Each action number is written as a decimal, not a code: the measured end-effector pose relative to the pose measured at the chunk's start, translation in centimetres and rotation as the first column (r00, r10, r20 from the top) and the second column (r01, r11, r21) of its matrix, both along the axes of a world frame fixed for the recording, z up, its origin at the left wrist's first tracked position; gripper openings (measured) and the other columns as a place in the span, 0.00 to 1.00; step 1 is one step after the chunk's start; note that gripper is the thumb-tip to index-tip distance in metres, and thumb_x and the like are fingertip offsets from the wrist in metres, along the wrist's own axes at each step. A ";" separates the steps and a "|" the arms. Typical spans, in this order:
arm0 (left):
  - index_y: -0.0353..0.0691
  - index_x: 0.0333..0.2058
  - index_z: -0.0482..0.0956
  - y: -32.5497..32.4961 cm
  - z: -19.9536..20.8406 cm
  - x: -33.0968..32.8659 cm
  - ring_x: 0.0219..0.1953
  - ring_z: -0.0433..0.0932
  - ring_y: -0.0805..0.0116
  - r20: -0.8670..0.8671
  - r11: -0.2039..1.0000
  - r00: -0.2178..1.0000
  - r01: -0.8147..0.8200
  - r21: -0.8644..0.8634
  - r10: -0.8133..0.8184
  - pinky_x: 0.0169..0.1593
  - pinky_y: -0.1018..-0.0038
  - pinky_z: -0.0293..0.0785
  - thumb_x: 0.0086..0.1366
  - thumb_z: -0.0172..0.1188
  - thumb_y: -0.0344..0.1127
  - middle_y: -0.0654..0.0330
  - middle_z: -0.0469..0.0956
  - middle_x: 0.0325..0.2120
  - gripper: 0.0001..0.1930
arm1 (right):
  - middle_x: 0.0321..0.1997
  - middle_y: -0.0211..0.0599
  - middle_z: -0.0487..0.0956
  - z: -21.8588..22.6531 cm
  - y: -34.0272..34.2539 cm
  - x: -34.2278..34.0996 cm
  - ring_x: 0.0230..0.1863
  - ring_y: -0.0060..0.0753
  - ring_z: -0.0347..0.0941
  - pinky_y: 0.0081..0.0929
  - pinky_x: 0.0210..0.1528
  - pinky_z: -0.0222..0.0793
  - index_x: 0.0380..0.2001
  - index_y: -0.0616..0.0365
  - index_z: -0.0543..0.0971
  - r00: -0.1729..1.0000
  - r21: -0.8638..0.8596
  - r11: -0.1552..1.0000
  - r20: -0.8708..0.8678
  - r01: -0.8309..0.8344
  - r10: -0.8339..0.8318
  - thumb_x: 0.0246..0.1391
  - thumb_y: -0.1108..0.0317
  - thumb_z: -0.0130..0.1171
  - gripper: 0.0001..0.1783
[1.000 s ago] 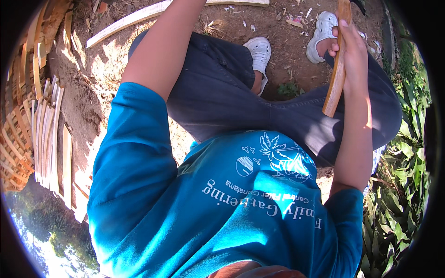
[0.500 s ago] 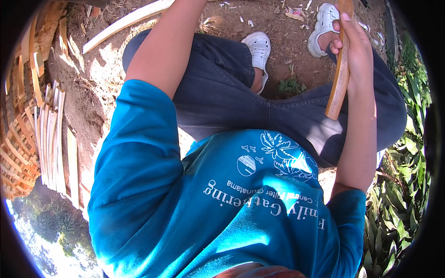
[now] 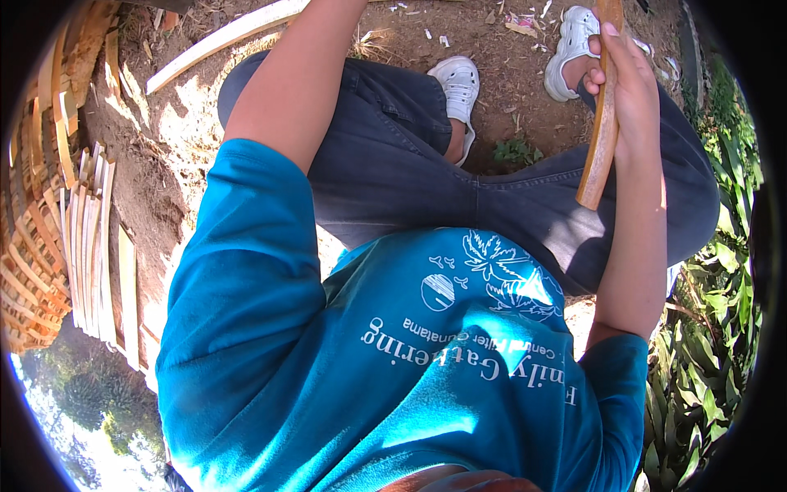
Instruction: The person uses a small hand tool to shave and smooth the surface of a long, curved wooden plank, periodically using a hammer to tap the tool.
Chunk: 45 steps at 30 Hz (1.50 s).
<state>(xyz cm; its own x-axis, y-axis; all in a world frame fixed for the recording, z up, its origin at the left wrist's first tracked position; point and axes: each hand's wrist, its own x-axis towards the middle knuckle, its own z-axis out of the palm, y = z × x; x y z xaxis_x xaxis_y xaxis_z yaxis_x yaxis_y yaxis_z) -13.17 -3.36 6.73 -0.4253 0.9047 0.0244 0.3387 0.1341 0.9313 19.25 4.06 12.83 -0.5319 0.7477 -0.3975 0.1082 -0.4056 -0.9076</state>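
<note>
My right hand (image 3: 627, 86) is closed round a long brown stick of wood or bamboo (image 3: 602, 143), with the thumb lying along its upper part. The stick's near end is cut blunt and hangs over my right thigh. Its far end leaves the picture at the top, so what it joins, if anything, is hidden. My left forearm (image 3: 307, 61) reaches up and out of the top edge. The left hand itself is out of sight.
A pale curved strip (image 3: 221, 41) lies on the dirt at the upper left. Several split strips (image 3: 94, 246) rest beside a woven strip structure (image 3: 33, 271) at the left. Leafy plants (image 3: 705, 361) grow at the right. My white shoes (image 3: 457, 86) stand on the soil ahead.
</note>
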 end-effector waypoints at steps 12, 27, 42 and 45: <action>0.43 0.24 0.74 -0.1 -0.4 -0.2 0.21 0.70 0.81 -0.002 1.000 1.000 0.020 0.021 -0.020 0.26 0.77 0.67 0.71 0.64 0.46 0.71 0.71 0.17 0.19 | 0.37 0.28 0.74 -0.1 -0.1 -0.1 0.26 0.13 0.67 0.15 0.27 0.66 0.48 0.58 0.76 1.000 -0.002 1.000 -0.007 -0.016 0.016 0.70 0.56 0.59 0.16; 0.42 0.23 0.73 0.0 -0.7 -0.1 0.22 0.69 0.81 -0.036 0.995 0.998 0.062 0.072 -0.059 0.27 0.76 0.66 0.71 0.64 0.44 0.71 0.70 0.17 0.18 | 0.38 0.28 0.73 -0.3 0.1 -0.1 0.26 0.13 0.66 0.15 0.27 0.66 0.51 0.59 0.77 0.999 0.014 0.999 -0.017 -0.029 0.029 0.70 0.56 0.59 0.18; 0.38 0.26 0.74 0.3 -0.1 3.1 0.22 0.67 0.75 -0.331 0.996 0.939 0.089 -0.017 -0.090 0.28 0.68 0.65 0.69 0.65 0.45 0.64 0.71 0.17 0.18 | 0.32 0.28 0.73 0.9 -0.7 -0.4 0.25 0.15 0.68 0.18 0.29 0.67 0.39 0.59 0.75 0.998 0.236 0.972 -0.049 -0.025 0.038 0.73 0.57 0.55 0.15; 0.36 0.26 0.75 0.5 -0.2 4.8 0.22 0.69 0.72 -0.012 0.983 0.989 0.146 -0.115 -0.148 0.28 0.66 0.67 0.69 0.63 0.42 0.58 0.71 0.17 0.17 | 0.32 0.28 0.73 1.1 -2.1 -0.9 0.24 0.16 0.68 0.18 0.28 0.67 0.39 0.59 0.75 0.993 0.231 0.966 0.059 -0.115 0.104 0.73 0.58 0.54 0.14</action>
